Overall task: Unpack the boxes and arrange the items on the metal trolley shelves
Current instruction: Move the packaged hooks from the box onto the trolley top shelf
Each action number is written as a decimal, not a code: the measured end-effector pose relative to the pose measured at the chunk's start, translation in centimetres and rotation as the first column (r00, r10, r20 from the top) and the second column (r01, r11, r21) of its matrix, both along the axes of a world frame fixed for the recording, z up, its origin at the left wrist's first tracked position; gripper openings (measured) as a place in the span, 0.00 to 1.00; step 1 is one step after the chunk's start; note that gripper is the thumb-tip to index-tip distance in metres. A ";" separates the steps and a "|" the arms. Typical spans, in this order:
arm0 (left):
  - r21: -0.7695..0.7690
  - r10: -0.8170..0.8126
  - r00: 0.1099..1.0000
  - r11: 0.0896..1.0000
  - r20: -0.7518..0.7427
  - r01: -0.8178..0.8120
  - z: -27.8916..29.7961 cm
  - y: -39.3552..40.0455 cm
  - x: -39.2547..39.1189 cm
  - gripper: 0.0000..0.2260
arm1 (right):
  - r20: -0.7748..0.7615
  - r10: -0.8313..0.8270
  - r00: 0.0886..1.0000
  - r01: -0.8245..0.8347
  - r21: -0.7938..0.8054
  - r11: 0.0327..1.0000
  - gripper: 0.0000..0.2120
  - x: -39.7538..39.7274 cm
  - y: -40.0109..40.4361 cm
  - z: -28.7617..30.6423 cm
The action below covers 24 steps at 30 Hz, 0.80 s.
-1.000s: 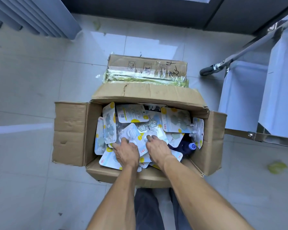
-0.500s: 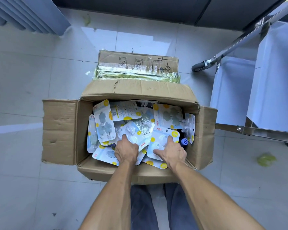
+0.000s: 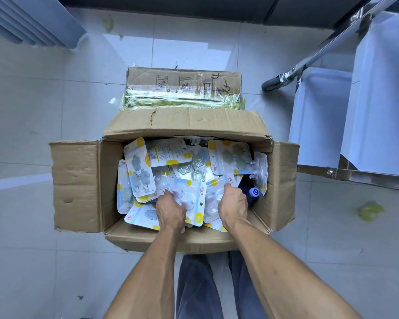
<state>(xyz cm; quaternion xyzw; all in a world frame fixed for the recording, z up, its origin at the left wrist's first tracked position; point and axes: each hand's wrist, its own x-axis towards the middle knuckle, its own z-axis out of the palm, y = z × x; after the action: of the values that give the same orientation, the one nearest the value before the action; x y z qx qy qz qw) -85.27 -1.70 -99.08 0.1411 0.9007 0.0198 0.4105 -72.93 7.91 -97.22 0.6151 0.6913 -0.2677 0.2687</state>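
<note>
An open cardboard box (image 3: 78,185) sits on the floor in front of me, filled with several blister packs of wall hooks (image 3: 168,155). My left hand (image 3: 169,210) grips the left edge of a pile of white-hook packs (image 3: 190,199) near the box's front wall. My right hand (image 3: 233,203) grips the pile's right side, fingers curled under the cards. A dark blue bottle (image 3: 251,194) lies just right of my right hand. The metal trolley (image 3: 364,178) stands at the right, its shelves covered in white sheet.
A second, taped cardboard box (image 3: 184,88) lies behind the open one. A trolley caster (image 3: 271,84) rests on the tiles at upper right. A green scrap (image 3: 369,210) lies on the floor at right. My legs are under the box's front edge.
My hands have spread apart and closed on both sides of a pile of packs; the right one moved right, toward the blue bottle. The packs under them shifted.
</note>
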 end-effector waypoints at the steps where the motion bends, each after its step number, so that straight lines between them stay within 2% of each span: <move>1: -0.018 -0.020 1.000 1.000 0.012 0.020 -0.2 -0.1 0.0 0.10 | 0.011 0.047 0.999 -0.047 0.005 0.999 0.11 0.2 0.0 0.0; 4: -0.061 -0.062 0.998 0.996 0.015 0.063 -0.2 -0.6 0.1 0.06 | 0.027 0.166 0.986 -0.166 -0.018 0.986 0.09 0.5 0.1 0.4; 7: -0.080 -0.080 0.996 0.994 -0.037 0.077 0.7 -1.1 0.2 0.07 | 0.046 0.366 0.930 -0.364 -0.037 0.931 0.12 0.4 0.4 1.2; 9: -0.092 -0.171 0.982 0.982 -0.084 0.163 1.6 -1.1 0.1 0.07 | 0.058 0.483 0.874 -0.482 -0.026 0.876 0.15 0.2 0.5 1.9; 11: -0.090 -0.249 0.962 0.967 -0.110 0.239 2.6 -0.9 0.0 0.07 | 0.071 0.521 0.851 -0.521 -0.023 0.853 0.14 -0.1 0.5 2.5; 14: -0.076 -0.304 0.945 0.952 -0.117 0.297 5.0 0.0 -0.2 0.08 | 0.107 0.469 0.877 -0.471 -0.011 0.882 0.14 -0.7 0.9 4.7; 16: -0.065 -0.276 0.954 0.961 -0.120 0.270 7.4 0.6 -0.4 0.10 | 0.091 0.417 0.904 -0.419 0.000 0.908 0.12 -1.0 1.6 7.5; 21: -0.056 -0.205 0.971 0.978 -0.123 0.200 16.7 4.0 -1.0 0.11 | 0.019 0.296 0.955 -0.296 0.060 0.953 0.12 -1.6 4.6 17.5; 24: 0.027 -0.155 0.979 0.987 -0.129 0.160 23.8 7.5 -1.2 0.10 | -0.025 0.206 0.978 -0.201 0.130 0.971 0.13 -1.8 6.8 24.8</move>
<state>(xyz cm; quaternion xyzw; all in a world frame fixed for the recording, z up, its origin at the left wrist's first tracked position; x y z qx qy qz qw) -86.52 5.75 -75.25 0.2208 0.9102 -0.0049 0.3503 -74.72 14.72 -72.40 0.5515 0.7713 -0.2061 0.2419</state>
